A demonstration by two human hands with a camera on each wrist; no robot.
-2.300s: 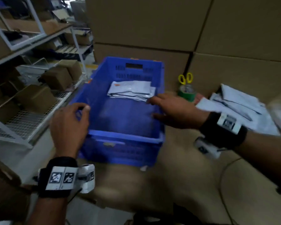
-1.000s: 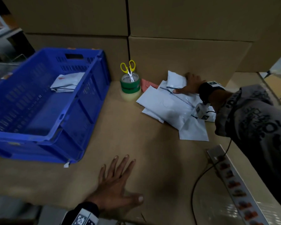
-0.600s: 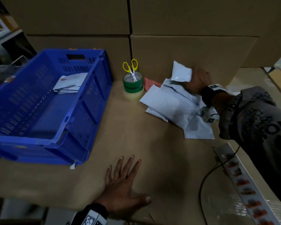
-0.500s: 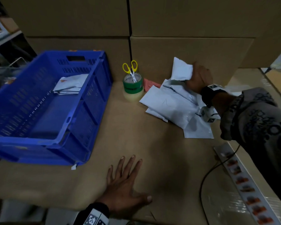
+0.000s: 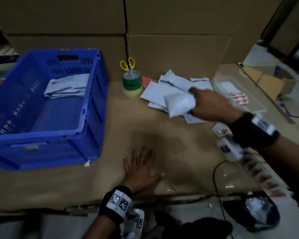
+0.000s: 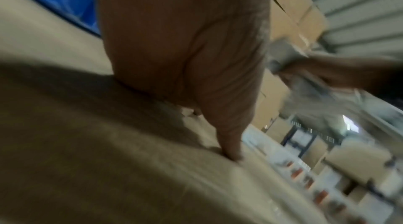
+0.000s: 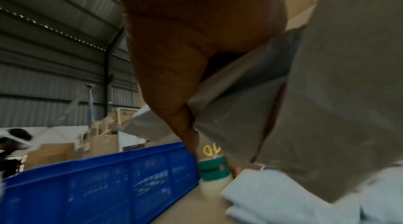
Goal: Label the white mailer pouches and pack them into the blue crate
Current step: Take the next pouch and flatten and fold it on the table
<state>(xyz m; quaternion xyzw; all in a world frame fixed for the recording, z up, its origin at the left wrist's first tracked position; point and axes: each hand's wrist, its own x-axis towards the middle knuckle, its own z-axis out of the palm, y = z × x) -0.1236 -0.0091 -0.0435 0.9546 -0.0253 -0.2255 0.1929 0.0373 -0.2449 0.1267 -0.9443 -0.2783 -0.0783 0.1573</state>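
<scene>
Head view is showing a few pouches (image 5: 67, 87) lying in the crate (image 5: 93, 107) — the right hand (image 5: 212, 107) is gripping one pouch (image 5: 179, 105) above the unpacked pile (image 5: 162, 91), the left hand (image 5: 141, 169) is resting flat, fingers spread — most, seemingly, still awaiting labels.

Black wristbands (image 5: 115, 202) bear white square-patterned tags on both wrists.

Cardboard worktop (image 5: 171, 145), blue crate (image 5: 86, 118), tape rolls (image 5: 131, 83), loose white pouches (image 5: 155, 94), left hand (image 5: 141, 171) flat.
</scene>
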